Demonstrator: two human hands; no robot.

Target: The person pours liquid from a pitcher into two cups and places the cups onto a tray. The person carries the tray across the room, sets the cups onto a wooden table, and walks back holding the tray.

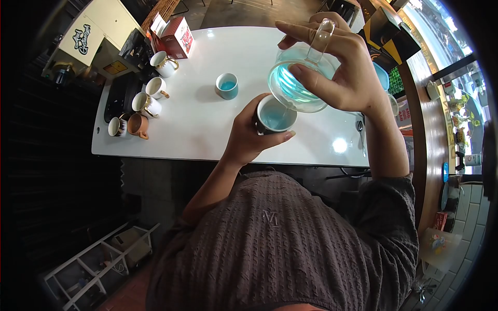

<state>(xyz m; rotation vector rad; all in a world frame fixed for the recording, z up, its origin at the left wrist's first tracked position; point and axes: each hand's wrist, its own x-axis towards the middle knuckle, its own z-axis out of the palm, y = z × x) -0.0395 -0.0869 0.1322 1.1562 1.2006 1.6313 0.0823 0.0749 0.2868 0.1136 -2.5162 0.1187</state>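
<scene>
My right hand (pixel 337 72) grips the handle of a clear glass pitcher (pixel 298 85) and tilts it, with bright blue liquid inside. Its rim is right at the edge of a cup (pixel 276 115) that is white inside and dark outside, and pale blue liquid shows in this cup. Wrapped round the cup, my left hand (pixel 249 129) has its thumb along the near side. A smaller cup (pixel 227 87) with blue liquid stands on the white table (pixel 181 124), to the left of the pitcher.
Several mugs (pixel 147 104) line the table's left side, beside a black tray (pixel 122 96). A red and white box (pixel 177 39) stands at the back left. On the right lies a spoon (pixel 361 136). Black and yellow boxes (pixel 389 39) are beyond my right hand.
</scene>
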